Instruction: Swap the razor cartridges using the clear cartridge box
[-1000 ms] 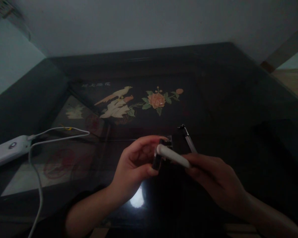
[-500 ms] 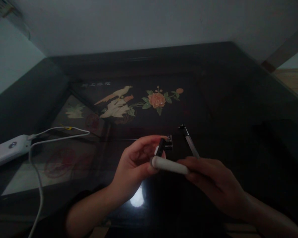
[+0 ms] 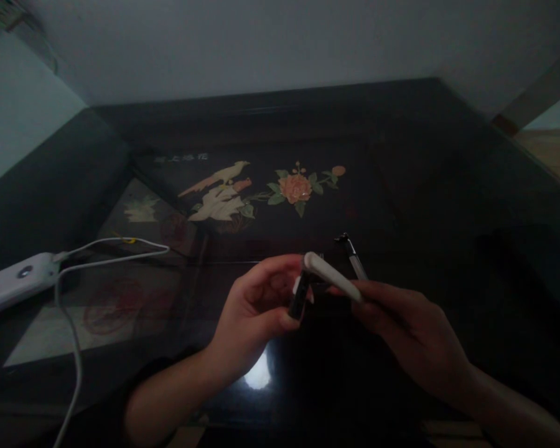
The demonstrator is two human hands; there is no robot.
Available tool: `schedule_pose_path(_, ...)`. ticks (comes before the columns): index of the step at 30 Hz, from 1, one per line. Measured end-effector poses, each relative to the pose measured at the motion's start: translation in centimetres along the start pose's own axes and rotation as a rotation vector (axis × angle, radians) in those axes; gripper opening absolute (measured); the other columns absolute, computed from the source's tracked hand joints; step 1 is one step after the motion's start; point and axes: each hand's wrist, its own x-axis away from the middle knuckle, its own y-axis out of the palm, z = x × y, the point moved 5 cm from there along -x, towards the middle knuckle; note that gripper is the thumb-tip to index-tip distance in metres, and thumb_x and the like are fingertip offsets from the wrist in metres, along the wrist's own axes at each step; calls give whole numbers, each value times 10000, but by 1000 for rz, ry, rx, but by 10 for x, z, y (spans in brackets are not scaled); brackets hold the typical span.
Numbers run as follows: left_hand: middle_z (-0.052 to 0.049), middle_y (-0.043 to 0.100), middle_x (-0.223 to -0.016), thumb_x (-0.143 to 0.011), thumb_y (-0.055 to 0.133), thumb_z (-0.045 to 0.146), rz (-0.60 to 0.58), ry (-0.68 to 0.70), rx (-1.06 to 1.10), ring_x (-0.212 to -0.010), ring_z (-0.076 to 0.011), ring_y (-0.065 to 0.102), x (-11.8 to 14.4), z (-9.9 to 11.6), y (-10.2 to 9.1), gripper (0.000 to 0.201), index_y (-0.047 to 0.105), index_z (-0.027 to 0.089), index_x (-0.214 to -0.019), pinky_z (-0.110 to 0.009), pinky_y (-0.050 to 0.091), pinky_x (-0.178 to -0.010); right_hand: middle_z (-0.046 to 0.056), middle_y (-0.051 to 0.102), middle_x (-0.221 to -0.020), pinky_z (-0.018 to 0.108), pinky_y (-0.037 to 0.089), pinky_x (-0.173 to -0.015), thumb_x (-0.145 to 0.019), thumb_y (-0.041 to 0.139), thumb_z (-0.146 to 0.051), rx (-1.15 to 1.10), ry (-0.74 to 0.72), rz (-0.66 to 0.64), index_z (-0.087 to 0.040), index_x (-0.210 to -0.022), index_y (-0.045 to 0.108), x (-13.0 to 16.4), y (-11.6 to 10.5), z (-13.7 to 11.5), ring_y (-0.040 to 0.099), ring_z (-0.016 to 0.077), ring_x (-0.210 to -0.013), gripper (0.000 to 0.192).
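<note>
My left hand (image 3: 256,311) is closed around a small black piece (image 3: 298,298) with a bit of white on its side, held upright between thumb and fingers. In my right hand (image 3: 410,330), thumb and fingers pinch the lower end of a white, smooth bar (image 3: 333,275) with a rounded tip. That tip meets or overlaps the top of the black piece; I cannot tell whether they are joined. Just beyond my right fingers lies a slim tool (image 3: 353,255) with a dark head and a greyish shaft, its near end hidden. A small dark item behind my hands is mostly covered.
The dark glossy table (image 3: 415,162) bears a bird-and-flower picture (image 3: 294,186). On the left lie a white power bank (image 3: 14,283) and its white cable (image 3: 77,348). A wall (image 3: 261,50) rises behind the table.
The white bar's rounded tip has moved up, from near my left thumb to the black piece's upper end. My right hand has risen slightly; my left hand has stayed put.
</note>
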Motion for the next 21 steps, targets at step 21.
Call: schedule_pose_path(21,14,693,-770,-695,837,275,-28,14,21,-683,-94,607,0,1,0,392,728,264,-1071,-147,494,-635,13,768,-868,194,560,-614,-918,490,-158,-4,-10,-44,-228,-1051,691,-1,1,-3,720,144,-706,251)
